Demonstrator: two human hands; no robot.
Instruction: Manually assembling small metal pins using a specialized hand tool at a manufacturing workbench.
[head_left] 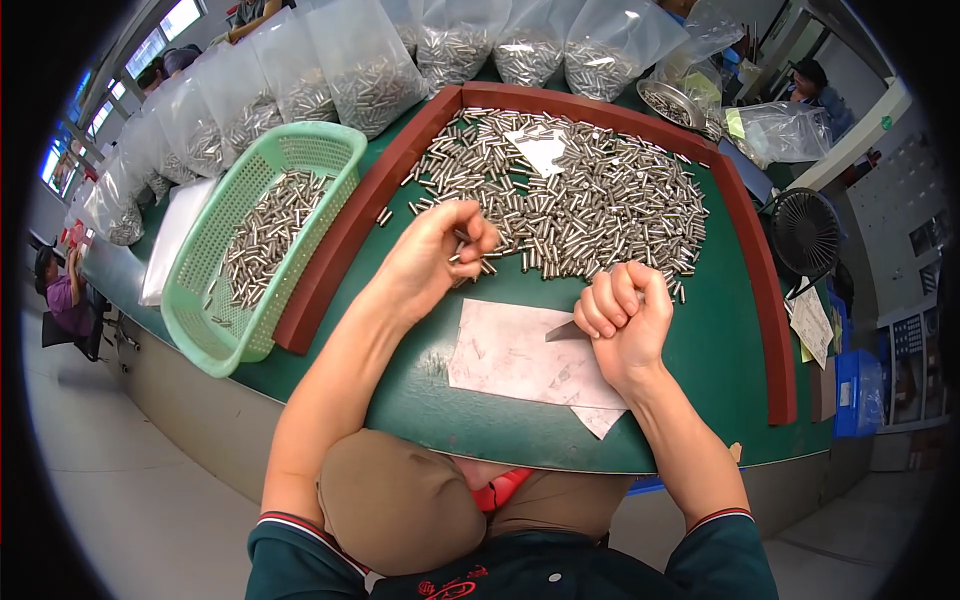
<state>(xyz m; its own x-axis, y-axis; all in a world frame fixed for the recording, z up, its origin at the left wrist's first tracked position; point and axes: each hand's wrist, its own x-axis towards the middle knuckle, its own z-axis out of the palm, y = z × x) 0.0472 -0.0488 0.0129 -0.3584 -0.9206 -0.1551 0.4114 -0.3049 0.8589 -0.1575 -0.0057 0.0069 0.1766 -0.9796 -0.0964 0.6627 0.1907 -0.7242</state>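
Short, shiny, rod-shaped silver pins (610, 205) lie heaped across the green counter (700, 340) inside a red frame (760, 300), left hand (448, 250) curled round a few, right hand (630, 315) clamped tight on a flat grey strip (567, 332)!

short silvery metal pins (625, 215), loose in a broad heap, and a thin dark blade (566, 332), slanted, in the right hand (630, 310)
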